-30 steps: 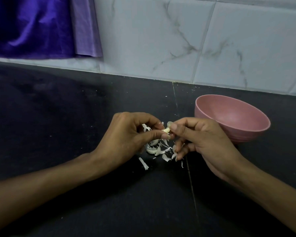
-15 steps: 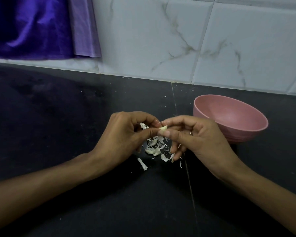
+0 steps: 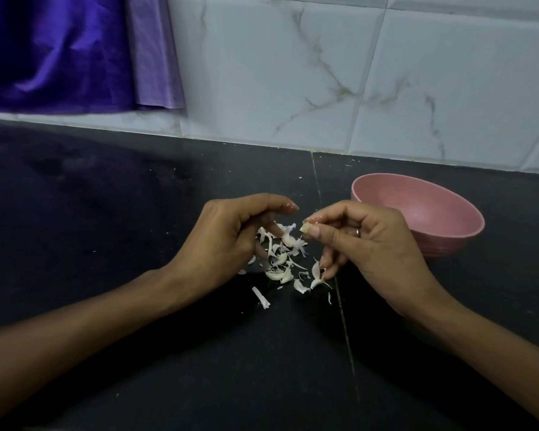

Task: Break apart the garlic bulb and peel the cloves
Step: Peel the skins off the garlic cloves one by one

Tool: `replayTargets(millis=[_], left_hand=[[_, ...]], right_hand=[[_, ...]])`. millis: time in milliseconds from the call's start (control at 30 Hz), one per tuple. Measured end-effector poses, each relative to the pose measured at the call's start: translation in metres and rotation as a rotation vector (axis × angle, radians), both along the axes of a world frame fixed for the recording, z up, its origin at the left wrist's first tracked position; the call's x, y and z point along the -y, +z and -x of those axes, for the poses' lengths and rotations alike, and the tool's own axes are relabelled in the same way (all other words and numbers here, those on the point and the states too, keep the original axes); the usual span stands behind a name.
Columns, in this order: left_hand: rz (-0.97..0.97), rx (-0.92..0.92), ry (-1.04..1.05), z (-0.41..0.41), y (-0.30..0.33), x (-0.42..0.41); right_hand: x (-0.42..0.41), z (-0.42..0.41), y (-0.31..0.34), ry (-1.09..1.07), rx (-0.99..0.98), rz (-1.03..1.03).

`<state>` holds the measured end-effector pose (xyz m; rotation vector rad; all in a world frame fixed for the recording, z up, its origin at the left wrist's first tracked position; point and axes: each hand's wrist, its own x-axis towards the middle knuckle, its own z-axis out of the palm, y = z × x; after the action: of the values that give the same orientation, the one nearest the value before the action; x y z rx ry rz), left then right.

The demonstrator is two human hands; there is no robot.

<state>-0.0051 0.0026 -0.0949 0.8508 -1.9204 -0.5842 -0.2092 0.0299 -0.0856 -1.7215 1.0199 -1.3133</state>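
My right hand (image 3: pixel 364 241) pinches a small pale garlic clove (image 3: pixel 305 227) between thumb and forefinger, just above the counter. My left hand (image 3: pixel 231 241) hovers to its left with fingers loosely curved, holding nothing, apart from the clove. Below and between the hands lies a scatter of white garlic skins (image 3: pixel 282 259) on the black counter. A few larger pale pieces (image 3: pixel 315 272) lie by my right little finger; whether they are cloves or skins I cannot tell.
A pink bowl (image 3: pixel 442 234) stands right of my right hand, its inside bare where visible. The black stone counter (image 3: pixel 106 228) runs to a white marbled tile wall (image 3: pixel 293 73). Purple cloth (image 3: pixel 59 51) hangs at the back left.
Both hands were pinching the clove together. Now my left hand has let go and opened, drawn slightly left, while my right hand keeps the clove.
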Motion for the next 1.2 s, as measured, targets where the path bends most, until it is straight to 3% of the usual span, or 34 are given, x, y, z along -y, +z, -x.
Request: replayTargets(millis=[100, 233, 333, 700, 933, 1200], left_hand=[[0.040, 0.048, 0.027, 0.000, 0.000, 0.002], [0.004, -0.068, 0.090, -0.002, 0.002, 0.005], [0.063, -0.045, 0.138, -0.005, 0.003, 0.007], [0.298, 0.394, 0.182, -0.001, 0.002, 0.002], [0.336, 0.618, -0.029, 0.026, 0.025, -0.003], [0.369, 0.628, -0.067, 0.079, 0.050, 0.013]], right_hand=[[0.002, 0.001, -0.002, -0.017, -0.021, 0.030], [0.005, 0.003, -0.004, -0.054, -0.071, 0.103], [0.004, 0.004, -0.004, -0.074, -0.147, 0.187], [-0.002, 0.005, 0.013, -0.120, -0.344, 0.371], [-0.034, 0.040, 0.049, -0.246, -0.655, 0.551], [-0.023, 0.091, 0.076, -0.497, -0.603, 0.295]])
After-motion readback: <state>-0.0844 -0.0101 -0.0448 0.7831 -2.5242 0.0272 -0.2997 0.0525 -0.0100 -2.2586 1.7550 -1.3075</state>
